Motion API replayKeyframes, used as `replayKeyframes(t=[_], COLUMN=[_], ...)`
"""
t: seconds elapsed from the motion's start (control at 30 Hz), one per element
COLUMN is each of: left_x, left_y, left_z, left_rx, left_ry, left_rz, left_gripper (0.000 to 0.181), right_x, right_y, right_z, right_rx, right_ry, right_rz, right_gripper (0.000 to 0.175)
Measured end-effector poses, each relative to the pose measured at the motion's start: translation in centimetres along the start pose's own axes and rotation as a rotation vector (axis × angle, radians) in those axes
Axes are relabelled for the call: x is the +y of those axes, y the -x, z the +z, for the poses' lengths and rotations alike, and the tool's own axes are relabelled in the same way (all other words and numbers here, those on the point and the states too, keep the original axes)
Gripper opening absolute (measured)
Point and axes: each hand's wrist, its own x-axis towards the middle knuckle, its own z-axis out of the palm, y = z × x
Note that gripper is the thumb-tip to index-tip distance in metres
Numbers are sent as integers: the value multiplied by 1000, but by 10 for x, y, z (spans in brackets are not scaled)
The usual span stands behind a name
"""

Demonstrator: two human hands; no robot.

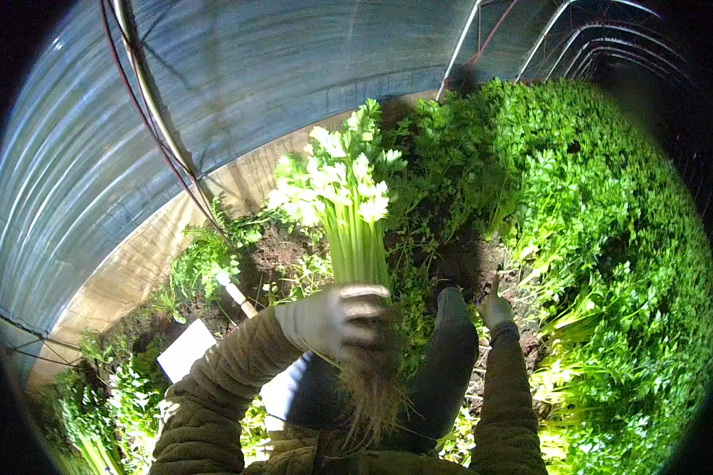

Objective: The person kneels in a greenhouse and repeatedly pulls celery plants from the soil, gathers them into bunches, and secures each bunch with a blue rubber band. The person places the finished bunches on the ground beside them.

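My left hand [341,320], blurred by motion, is closed around the lower stalks of a bunch of celery [356,249]. The bunch stands upright in front of me, its leafy top pointing away. Below the hand hang its stringy brown roots [371,398], over my lap. My right hand [496,310] is low beside my bent knee [454,332], close to the soil [526,297] at the edge of the standing celery [606,237]. Whether it holds anything cannot be made out.
A curved plastic greenhouse wall [285,71] with a metal rib [148,101] rises at the left. Near my left forearm lie a pale rod-like handle [236,294] and a flat white piece [187,350]. More cut-looking stalks [98,454] lie at lower left.
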Motion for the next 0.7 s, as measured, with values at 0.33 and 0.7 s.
replayKeyframes(t=[0.33, 0.7], left_x=[39, 34], left_y=[61, 112], left_z=[80, 141], left_rx=[-246, 705], left_ry=[-505, 1582], left_rz=[-80, -1759], left_gripper=[40, 74], right_x=[-164, -171], right_y=[91, 126], right_z=[36, 56], right_rx=[-844, -690], right_ry=[-1869, -1031], right_rz=[-410, -587], right_gripper=[44, 52])
